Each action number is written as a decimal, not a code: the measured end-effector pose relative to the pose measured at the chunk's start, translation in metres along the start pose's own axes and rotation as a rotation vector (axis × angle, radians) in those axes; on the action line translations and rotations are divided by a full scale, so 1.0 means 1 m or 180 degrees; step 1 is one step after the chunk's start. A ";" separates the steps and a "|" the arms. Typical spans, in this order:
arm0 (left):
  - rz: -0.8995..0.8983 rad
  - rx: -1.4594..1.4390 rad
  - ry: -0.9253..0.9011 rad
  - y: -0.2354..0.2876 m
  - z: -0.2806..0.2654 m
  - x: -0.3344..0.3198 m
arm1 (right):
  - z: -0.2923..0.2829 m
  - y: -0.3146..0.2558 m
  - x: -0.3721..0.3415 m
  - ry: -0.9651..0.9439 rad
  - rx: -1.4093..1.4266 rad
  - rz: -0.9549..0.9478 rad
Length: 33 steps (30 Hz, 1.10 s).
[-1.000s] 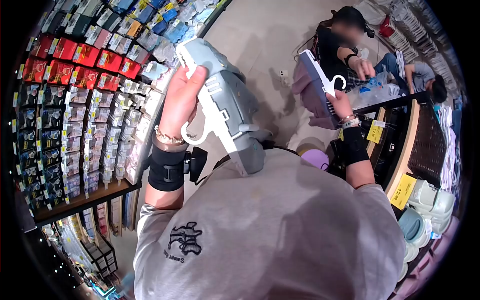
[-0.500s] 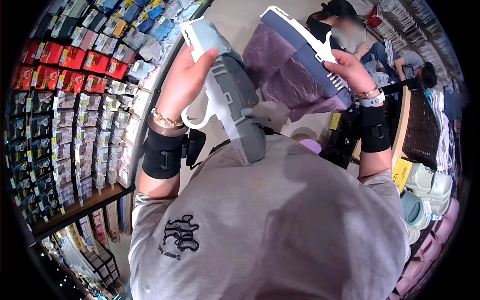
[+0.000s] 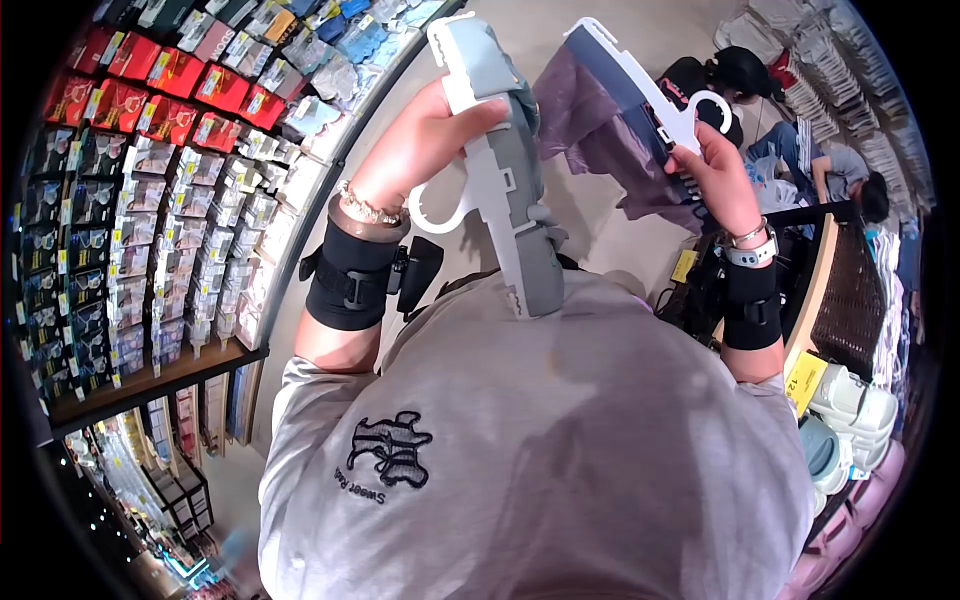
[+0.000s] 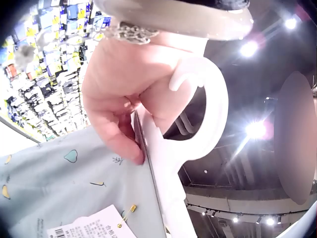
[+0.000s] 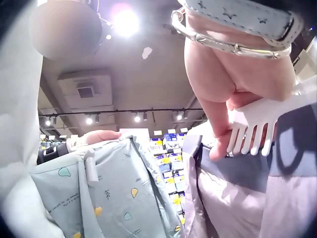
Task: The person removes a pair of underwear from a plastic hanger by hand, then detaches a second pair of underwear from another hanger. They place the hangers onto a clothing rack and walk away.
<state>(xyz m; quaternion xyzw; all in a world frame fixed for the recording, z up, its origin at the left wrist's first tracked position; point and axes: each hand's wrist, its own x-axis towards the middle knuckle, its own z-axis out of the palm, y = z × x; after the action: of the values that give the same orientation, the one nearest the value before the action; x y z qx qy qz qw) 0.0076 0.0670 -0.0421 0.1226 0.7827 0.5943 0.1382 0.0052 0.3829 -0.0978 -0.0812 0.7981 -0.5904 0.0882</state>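
Observation:
My left hand (image 3: 425, 150) grips a white plastic hanger (image 3: 488, 190) by its bar, thumb laid across the top. From this hanger hangs a folded grey-green cloth item (image 4: 74, 163) printed with small pears and leaves; a paper tag (image 4: 101, 225) is pinned to it. My right hand (image 3: 722, 178) pinches a second white hanger (image 3: 680, 125), its hook pointing right in the head view. A dusty-purple cloth item (image 5: 237, 193) with a blue-grey band hangs from it. Both items are held up side by side in front of my chest, the purple one farther out.
A wall display of packets (image 3: 150, 220) runs along the left. At the right stand a dark wicker basket (image 3: 850, 310), a yellow price sign (image 3: 806, 382) and pale slippers (image 3: 850, 410). Beyond my right hand a person in a grey top (image 3: 848, 165) is low down near stacked folded goods.
My right hand has brought the purple item up and inward, then slightly down again. My left hand has moved a little to the right with the grey-green item. Both grips stay.

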 end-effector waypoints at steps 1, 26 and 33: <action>-0.0070 0.0059 -0.0117 0.001 -0.004 -0.003 | 0.005 0.002 0.001 -0.0087 -0.0063 0.0064; -0.0701 -0.0077 0.0904 -0.054 -0.024 0.000 | 0.066 0.008 -0.024 -0.0338 0.0941 -0.0149; -0.0853 0.0567 0.1352 -0.066 -0.043 -0.001 | 0.066 0.026 -0.023 -0.0645 0.1149 0.0057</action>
<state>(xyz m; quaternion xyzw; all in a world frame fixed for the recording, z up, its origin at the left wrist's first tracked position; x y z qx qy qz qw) -0.0091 0.0113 -0.0947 -0.0980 0.8526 0.5119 0.0369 0.0426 0.3343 -0.1404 -0.1159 0.6672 -0.7118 0.1865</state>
